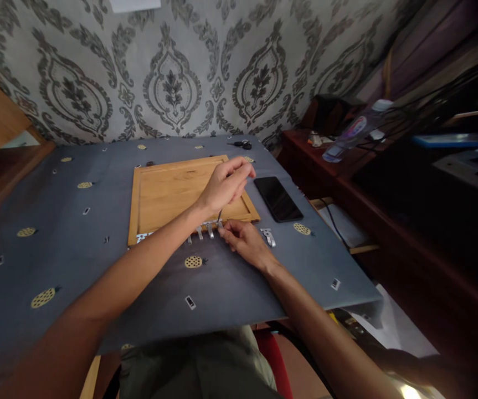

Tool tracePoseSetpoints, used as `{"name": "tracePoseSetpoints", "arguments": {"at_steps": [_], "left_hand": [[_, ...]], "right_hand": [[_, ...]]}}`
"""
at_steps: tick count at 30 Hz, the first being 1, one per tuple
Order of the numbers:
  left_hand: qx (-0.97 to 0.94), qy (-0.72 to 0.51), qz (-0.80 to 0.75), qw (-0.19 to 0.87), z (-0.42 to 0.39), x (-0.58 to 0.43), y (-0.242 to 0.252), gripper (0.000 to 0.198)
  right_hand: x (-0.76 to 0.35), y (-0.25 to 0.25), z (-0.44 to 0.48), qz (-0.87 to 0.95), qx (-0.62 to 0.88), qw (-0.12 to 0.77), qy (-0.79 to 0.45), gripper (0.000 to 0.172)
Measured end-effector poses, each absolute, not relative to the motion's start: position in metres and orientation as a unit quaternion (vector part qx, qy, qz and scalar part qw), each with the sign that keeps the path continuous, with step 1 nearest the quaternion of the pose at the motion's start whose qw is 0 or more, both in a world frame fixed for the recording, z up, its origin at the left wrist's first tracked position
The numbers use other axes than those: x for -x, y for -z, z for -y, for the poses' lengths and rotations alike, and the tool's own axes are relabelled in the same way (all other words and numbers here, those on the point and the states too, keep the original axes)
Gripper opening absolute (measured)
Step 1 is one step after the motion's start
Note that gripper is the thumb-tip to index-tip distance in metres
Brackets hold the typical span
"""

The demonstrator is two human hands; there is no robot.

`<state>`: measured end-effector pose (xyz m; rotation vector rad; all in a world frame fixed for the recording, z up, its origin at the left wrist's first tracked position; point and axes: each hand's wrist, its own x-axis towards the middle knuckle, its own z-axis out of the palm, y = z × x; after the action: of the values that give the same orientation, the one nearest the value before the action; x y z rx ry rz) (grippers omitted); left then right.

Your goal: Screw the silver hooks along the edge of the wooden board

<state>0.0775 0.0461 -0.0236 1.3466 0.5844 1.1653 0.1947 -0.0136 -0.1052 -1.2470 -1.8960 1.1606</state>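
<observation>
A wooden panel (172,191) with a raised frame lies flat on a table covered in grey cloth (76,238). My left hand (224,185) is closed around a thin tool, probably a screwdriver, whose tip points down at the panel's near edge. My right hand (242,239) rests on the cloth there, its fingers pinched at a silver metal rack of hooks (205,227) lying along that edge. Another silver metal piece (268,237) lies just right of my right hand.
A black phone (278,198) lies right of the panel. Dark keys (242,144) sit near the patterned wall. A plastic bottle (353,136) and cables rest on a dark red side table at right. The cloth's right edge drops off near the phone.
</observation>
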Motion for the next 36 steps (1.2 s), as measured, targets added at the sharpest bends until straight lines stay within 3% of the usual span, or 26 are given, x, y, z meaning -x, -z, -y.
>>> {"name": "tracePoseSetpoints", "arguments": {"at_steps": [11, 19, 36], "left_hand": [[-0.575, -0.477, -0.260, 0.611, -0.040, -0.074, 0.014, 0.024], [-0.539, -0.574, -0.283, 0.548, -0.033, -0.063, -0.016, 0.025], [-0.525, -0.618, -0.275, 0.517, -0.015, -0.048, 0.012, 0.019]], "right_hand": [[-0.196, 0.107, 0.014, 0.710, 0.461, 0.292, -0.444, 0.033], [-0.196, 0.109, 0.014, 0.699, 0.469, 0.297, -0.452, 0.033], [-0.196, 0.105, 0.015, 0.690, 0.476, 0.291, -0.461, 0.033]]}}
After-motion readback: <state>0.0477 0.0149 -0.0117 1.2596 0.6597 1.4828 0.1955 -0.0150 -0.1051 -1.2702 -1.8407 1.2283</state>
